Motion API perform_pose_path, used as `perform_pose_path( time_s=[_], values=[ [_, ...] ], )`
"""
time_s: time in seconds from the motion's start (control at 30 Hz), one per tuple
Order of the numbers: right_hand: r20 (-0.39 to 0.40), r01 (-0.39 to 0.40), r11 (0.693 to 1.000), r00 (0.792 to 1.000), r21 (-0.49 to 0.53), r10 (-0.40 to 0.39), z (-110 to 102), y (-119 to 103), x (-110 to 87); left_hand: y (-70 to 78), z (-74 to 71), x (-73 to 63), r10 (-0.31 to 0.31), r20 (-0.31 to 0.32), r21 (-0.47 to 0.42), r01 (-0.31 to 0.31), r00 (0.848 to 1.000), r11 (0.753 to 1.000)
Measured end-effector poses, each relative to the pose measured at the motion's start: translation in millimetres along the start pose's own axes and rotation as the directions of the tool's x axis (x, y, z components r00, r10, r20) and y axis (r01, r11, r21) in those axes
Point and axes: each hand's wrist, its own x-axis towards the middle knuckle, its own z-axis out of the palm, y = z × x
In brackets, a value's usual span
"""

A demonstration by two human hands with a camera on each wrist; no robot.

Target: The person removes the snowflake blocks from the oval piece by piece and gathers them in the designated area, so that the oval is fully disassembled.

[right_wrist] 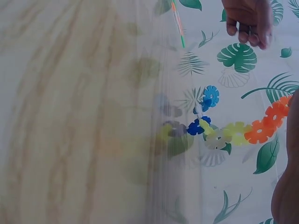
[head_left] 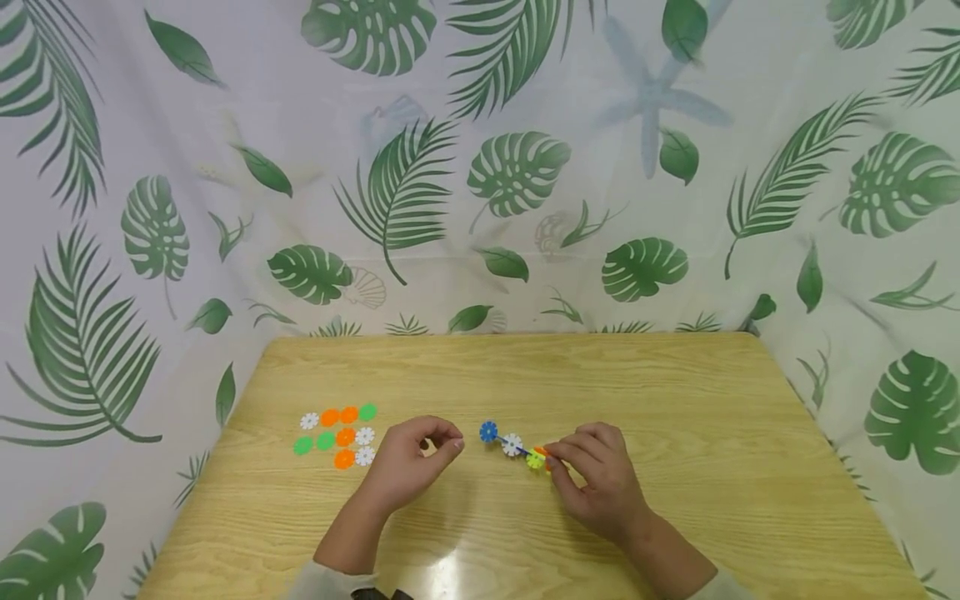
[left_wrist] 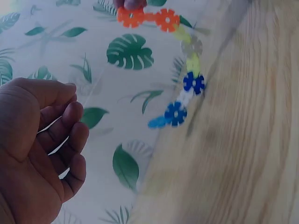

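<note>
Loose discs (head_left: pixel 345 437) lie on the bench (head_left: pixel 675 392) left of the left hand (head_left: pixel 416 458); a disc chain (head_left: pixel 512 445) reaches from the right hand (head_left: pixel 600 475) toward it; behind hangs a curtain (head_left: pixel 577 92).

Right hand (head_left: pixel 602 479) pinching a chain of notched discs (head_left: pixel 512 445), lower centre-right, left hand (head_left: pixel 405 465) with fingers loosely bent, lower centre, loose discs (head_left: pixel 345 437) in rows, lower left, wooden table (head_left: pixel 735 450) below, leaf-print backdrop (head_left: pixel 519 173) above

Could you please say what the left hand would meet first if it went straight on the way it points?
In the head view, the left hand would probably meet the blue flower disc first, though depth is unclear.
</note>
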Motion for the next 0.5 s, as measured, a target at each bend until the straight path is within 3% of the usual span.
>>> perform_pose_path(
  time_s=[0.2,0.5],
  values=[
    [0.01,0.006,1.0,1.0,-0.007,-0.006,-2,0,1.0,15.9,23.0,17.5,0.095,0.05,-0.007,-0.094,0.994,0.996],
    [0.026,0.023,1.0,0.999,-0.013,-0.023,-3,1,2.4,28.6,43.1,30.9,0.167,0.092,-0.02,-0.166,0.982,0.986]
  ],
)
